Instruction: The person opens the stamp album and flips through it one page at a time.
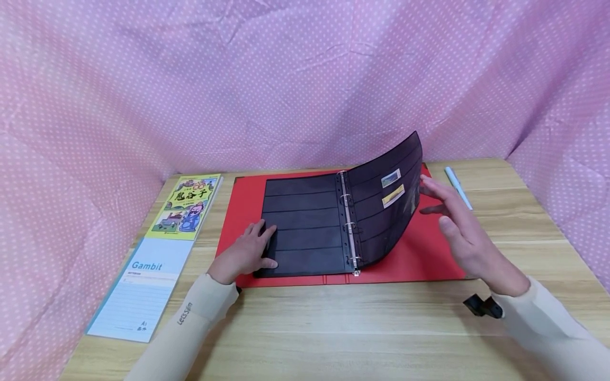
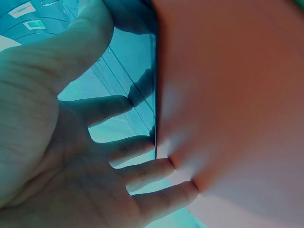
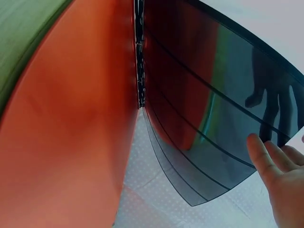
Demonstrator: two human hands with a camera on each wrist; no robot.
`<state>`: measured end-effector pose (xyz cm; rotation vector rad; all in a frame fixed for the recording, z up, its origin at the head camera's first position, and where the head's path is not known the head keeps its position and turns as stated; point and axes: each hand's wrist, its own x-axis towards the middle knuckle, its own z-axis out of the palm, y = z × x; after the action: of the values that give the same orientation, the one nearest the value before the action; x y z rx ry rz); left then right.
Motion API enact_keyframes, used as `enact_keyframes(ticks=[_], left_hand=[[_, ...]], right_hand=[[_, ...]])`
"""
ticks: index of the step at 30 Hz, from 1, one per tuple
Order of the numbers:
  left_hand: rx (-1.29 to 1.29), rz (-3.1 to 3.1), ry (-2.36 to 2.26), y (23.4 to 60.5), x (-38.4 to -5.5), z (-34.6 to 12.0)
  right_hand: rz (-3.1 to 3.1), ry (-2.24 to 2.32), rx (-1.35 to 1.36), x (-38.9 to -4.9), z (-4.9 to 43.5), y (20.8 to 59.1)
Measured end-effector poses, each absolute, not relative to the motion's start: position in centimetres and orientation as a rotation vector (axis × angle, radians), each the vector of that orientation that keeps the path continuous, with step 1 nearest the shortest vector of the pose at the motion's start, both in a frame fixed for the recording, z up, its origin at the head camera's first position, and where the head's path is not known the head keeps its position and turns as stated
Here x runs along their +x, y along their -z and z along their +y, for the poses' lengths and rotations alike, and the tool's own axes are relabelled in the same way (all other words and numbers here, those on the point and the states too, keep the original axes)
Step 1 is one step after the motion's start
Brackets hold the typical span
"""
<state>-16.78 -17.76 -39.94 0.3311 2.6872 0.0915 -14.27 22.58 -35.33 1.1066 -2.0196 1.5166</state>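
Note:
A red ring binder [image 1: 424,248] lies spread on the table, with black pocket pages on metal rings [image 1: 349,225]. My left hand [image 1: 243,254] rests at the outer edge of the left black page [image 1: 305,211], fingers spread over page and red cover. On the right, a raised black page [image 1: 371,217] curves upward from the rings. Its pockets hold a bluish stamp [image 1: 391,178] and a yellow stamp [image 1: 393,197]. My right hand [image 1: 462,238] is at this page's outer edge, fingers extended. In the right wrist view, fingertips [image 3: 254,142] touch the page's glossy back, which reflects them.
At the left lie a yellow cartoon-covered book [image 1: 186,206] and a pale blue notebook [image 1: 138,286] marked Gambit. A light blue pen [image 1: 457,188] lies right of the binder. Pink dotted cloth [image 1: 286,79] hangs behind the wooden table [image 1: 333,333].

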Motion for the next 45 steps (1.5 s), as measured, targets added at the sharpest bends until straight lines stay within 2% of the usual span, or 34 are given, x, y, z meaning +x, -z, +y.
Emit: enact_keyframes(ticks=[10,31,45], left_hand=[[0.343,2.69,-0.096,39.9,-16.7,-17.7],[0.338,2.683,-0.109,39.8,-16.7,-17.7],[0.341,2.685,-0.117,39.9,-16.7,-17.8]], right_hand=[[-1.918,-1.698,1.11,-14.5,22.6,36.1],[-2.074,-1.489,1.177,-13.5,19.8,33.6],[-2.208,-1.449,1.201,-12.7,18.3,33.6]])
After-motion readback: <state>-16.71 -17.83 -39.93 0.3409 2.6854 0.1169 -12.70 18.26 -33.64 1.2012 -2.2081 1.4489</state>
